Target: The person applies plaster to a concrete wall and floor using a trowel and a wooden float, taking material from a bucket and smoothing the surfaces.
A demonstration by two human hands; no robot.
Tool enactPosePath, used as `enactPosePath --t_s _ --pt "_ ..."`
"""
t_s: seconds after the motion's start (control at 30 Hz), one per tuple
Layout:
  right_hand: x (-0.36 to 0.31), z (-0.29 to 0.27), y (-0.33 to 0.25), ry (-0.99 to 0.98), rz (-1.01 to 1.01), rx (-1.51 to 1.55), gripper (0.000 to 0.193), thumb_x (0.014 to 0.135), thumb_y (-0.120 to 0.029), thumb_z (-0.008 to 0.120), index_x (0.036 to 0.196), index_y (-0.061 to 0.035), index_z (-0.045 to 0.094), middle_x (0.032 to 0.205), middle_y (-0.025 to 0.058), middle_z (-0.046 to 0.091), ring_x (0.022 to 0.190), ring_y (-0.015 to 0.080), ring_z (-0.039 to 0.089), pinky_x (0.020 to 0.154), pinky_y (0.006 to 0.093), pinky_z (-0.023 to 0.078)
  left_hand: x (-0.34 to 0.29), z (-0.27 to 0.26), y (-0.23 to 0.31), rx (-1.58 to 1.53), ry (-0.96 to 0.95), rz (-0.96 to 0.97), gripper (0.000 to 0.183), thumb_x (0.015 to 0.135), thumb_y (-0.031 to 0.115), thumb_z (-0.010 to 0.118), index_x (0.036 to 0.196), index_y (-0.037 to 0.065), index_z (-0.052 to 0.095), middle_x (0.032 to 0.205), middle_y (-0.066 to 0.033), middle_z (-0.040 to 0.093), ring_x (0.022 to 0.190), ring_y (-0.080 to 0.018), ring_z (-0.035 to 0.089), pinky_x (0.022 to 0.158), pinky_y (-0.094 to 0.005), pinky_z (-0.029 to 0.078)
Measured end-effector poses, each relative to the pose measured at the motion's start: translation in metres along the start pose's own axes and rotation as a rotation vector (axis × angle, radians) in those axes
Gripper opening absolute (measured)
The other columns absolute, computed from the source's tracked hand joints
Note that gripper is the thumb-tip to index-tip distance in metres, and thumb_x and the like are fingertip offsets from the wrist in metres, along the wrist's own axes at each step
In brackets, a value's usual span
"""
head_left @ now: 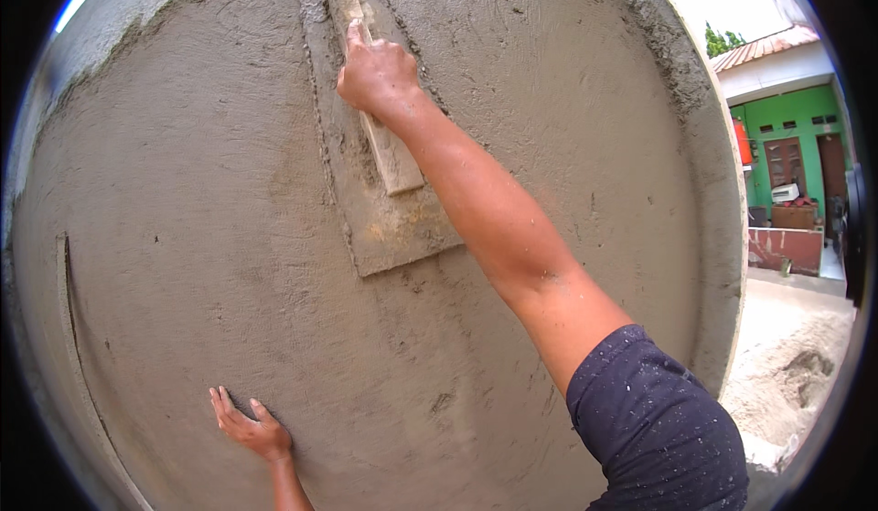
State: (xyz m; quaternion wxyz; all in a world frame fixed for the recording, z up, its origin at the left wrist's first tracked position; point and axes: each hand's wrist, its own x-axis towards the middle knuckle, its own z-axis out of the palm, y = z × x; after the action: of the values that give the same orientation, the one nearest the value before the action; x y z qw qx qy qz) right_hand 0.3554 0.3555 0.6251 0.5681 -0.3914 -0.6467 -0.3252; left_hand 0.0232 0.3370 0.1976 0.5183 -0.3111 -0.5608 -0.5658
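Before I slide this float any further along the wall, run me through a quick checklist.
1. Right hand secure on the wooden handle: ok, closed around it, one finger pointing along it.
2. Left hand clear of the float: ok, well below it and to the left.
3. Float's upper end clear: cannot tell, it runs out of the picture.
4. Float clear of the thin strip at left: ok, they are well apart.
5. Plaster evenly smooth: not ok, small pits and scuffs show.
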Motion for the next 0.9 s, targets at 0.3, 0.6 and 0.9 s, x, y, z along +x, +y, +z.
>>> enactPosePath --t_s 0.3,0.6,0.9 --pt "-0.113 0.036 -0.047 -0.038 -0.047 0.004 0.071 0.091 -0.032 0.057 0.15 -0.0052 0.028 0.099 0.0259 0.063 0.088 0.0359 0.068 0.075 0.0448 0.057 -0.002 -0.005 -0.007 0.02 -0.032 -0.038 0.057 0.097 0.04 0.041 0.141 0.004 0.04 0.148 -0.017 0.038 0.135 -0.0365 0.036 0.109 -0.0519 0.028" --pt "0.048 0.003 -0.044 0.046 0.07 -0.063 0.07 0.09 -0.033 0.054 0.151 -0.0137 0.026 0.12 0.0175 0.063 0.117 0.031 0.058 0.097 0.045 0.05 -0.002 -0.005 0.003 -0.009 -0.077 -0.054 0.058 0.096 0.04 0.041 0.14 0.002 0.04 0.148 -0.0166 0.038 0.136 -0.0365 0.036 0.108 -0.0527 0.028" --pt "-0.104 0.03 -0.082 -0.132 0.023 -0.01 0.069 0.092 -0.03 0.054 0.15 -0.0031 0.027 0.105 0.026 0.063 0.096 0.0351 0.066 0.083 0.0433 0.055 -0.001 -0.003 -0.011 0.002 -0.092 -0.075 0.057 0.095 0.038 0.043 0.141 0.005 0.039 0.149 -0.0156 0.036 0.138 -0.0353 0.034 0.11 -0.0529 0.025"
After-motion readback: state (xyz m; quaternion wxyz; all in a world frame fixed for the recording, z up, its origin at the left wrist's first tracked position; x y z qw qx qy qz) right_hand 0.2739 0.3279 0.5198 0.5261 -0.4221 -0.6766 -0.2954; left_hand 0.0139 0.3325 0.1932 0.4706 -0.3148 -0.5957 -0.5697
